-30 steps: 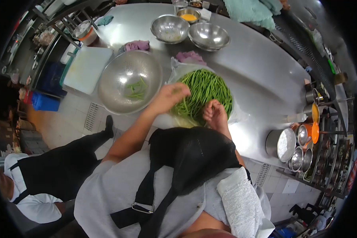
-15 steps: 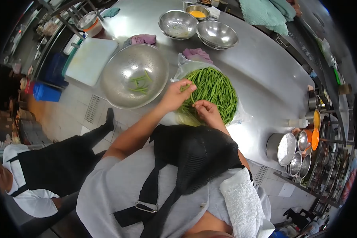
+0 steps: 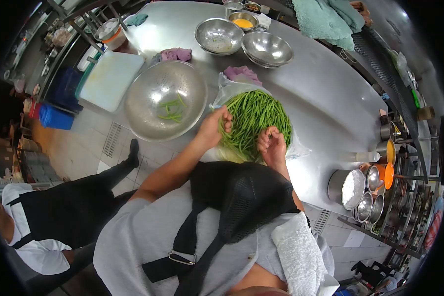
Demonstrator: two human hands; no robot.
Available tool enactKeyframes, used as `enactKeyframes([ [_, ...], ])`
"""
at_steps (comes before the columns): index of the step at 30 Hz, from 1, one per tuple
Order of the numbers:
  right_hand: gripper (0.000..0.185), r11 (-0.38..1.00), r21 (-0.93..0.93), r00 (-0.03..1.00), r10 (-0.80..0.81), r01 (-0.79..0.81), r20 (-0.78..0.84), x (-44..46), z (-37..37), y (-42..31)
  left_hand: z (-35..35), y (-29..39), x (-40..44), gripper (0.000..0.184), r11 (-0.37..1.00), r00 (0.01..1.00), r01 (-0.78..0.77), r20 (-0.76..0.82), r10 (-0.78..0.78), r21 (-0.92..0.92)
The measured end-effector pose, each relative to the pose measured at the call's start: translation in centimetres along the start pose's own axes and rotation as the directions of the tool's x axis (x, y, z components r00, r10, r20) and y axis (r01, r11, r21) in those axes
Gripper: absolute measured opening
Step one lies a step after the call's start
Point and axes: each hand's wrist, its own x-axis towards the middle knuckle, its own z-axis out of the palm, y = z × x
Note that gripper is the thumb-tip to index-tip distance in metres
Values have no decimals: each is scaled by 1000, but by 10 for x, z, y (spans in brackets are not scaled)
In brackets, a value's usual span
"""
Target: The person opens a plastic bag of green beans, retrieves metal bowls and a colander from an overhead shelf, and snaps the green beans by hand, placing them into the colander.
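A big heap of green beans [image 3: 258, 116] fills an open clear plastic bag [image 3: 227, 88] on the steel counter in front of me. My left hand [image 3: 216, 127] is closed at the heap's left edge, with a green bean mostly hidden in its fingers. Over the near right part of the beans, my right hand [image 3: 272, 143] is turned palm up with its fingers curled in; what they hold, if anything, is too small to make out. To the left stands a large metal colander [image 3: 148, 89] with a few cut bean pieces [image 3: 171, 108] at its bottom.
Beyond the bag lie metal bowls [image 3: 267, 48] and purple cloths [image 3: 242, 74] on the counter [image 3: 325, 98]. A white cutting board [image 3: 111, 81] is left of the colander. Pots [image 3: 348, 188] stand at the right. Another person in a black apron [image 3: 59, 212] is at the left.
My hands have moved apart: the left slightly left and down, the right to the right, turning palm up. The bean stretched between them no longer shows there.
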Motion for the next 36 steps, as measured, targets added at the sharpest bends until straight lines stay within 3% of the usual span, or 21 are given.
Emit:
enactKeyframes([
  [1, 14, 998, -62, 999, -11, 9, -34, -2, -2, -2, 1, 3, 5, 19, 1000, 1000, -4, 5, 4, 1],
  [4, 18, 987, -163, 996, -23, 9, -84, -4, -8, -1, -2, 13, 20, 18, 935, 998, 38, 26, -51, 352],
  [5, 18, 977, -211, 991, -23, -5, -129, -4, -12, 0, -7, 7, 33, 18, 935, 998, 35, 30, -49, 352],
  [6, 18, 974, -225, 990, -17, -14, -137, -4, -18, 0, -12, -4, 48, 21, 707, 987, -160, 88, 137, 689],
  [7, 18, 974, -227, 991, -21, -10, -135, -5, -14, -1, -15, -14, 60, 24, 331, 936, -303, 213, 282, 894],
  [8, 18, 958, -285, 983, -24, -30, -182, -7, -6, -3, -14, -20, 66, 29, 196, 865, -433, 345, 364, 880],
  [9, 18, 938, -342, 973, -28, -53, -228, -7, -1, -4, -2, -19, 62, 29, 193, 862, -438, 349, 367, 878],
  [11, 18, 930, -364, 979, -29, -47, -203, -9, -1, -5, 20, -16, 51, 30, -173, 868, -249, 299, 397, 953],
  [13, 21, 928, -372, 986, -29, -36, -166, -9, -4, -4, 18, -19, 59, 29, -182, 837, -257, 313, 449, 949],
  [16, 27, 920, -390, 995, 3, -41, -97, -7, -10, -3, 19, -10, 53, 26, -70, 832, -346, 341, 437, 935],
  [19, 33, 919, -388, 984, 2, -72, -179, -5, -8, -4, 43, 13, 25, 24, -46, 757, -489, 450, 473, 871],
  [21, 33, 926, -368, 978, 7, -85, -208, -2, -12, -2, 53, 25, 12, 23, -63, 750, -497, 465, 471, 865],
  [23, 33, 922, -375, 982, 28, -97, -186, 1, -10, -1, 60, 34, -2, 22, -20, 872, -365, 350, 342, 931],
  [24, 33, 919, -381, 985, 43, -104, -166, 3, -10, 0, 51, 32, 1, 22, -18, 874, -363, 347, 340, 932],
  [26, 32, 902, -418, 982, 29, -105, -185, 2, 0, 2, 32, 23, 12, 22, -170, 817, -374, 411, 405, 912],
  [31, 32, 860, -492, 976, 34, -138, -213, -4, -1, 5, 22, 5, 19, 28, -210, 830, -366, 420, 366, 907],
  [33, 32, 860, -490, 976, 38, -141, -214, -4, -4, 7, 23, -5, 22, 29, -408, 944, -239, 309, 115, 881],
  [36, 33, 845, -518, 978, 27, -133, -207, -6, -6, 5, 9, -16, 26, 25, -324, 927, -284, 345, 147, 902],
])
